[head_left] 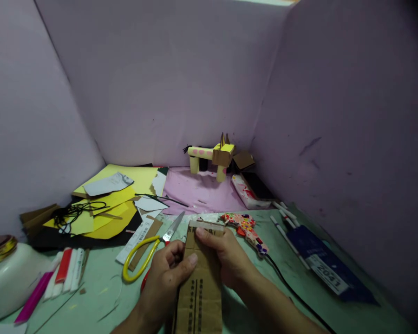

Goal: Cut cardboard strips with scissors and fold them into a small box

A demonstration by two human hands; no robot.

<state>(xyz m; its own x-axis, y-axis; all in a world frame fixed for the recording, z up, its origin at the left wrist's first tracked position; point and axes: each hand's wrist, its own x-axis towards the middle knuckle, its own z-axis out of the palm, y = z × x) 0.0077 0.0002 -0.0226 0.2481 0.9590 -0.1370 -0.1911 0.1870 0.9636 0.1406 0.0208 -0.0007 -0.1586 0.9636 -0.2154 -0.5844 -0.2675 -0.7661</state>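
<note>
A brown cardboard piece (200, 297) with printed dark characters stands upright between my hands. My left hand (170, 273) is closed on its left edge, the thumb lying on the front face. My right hand (231, 257) grips the upper right side, its thumb near the top edge. The fingers behind the cardboard are hidden. Just left of my left hand lie yellow-handled scissors (153, 246), blades pointing away. Beyond my right hand rests a glue gun (245, 232) with a colourful pattern and a black cord.
A paper-and-cardboard animal figure (209, 155) stands at the back. Yellow paper sheets (114, 218) and black string (78, 215) are piled on the left, near markers (64, 271) and a white pot (14, 278). On the right lie a blue packet (330, 264) and a phone (256, 185).
</note>
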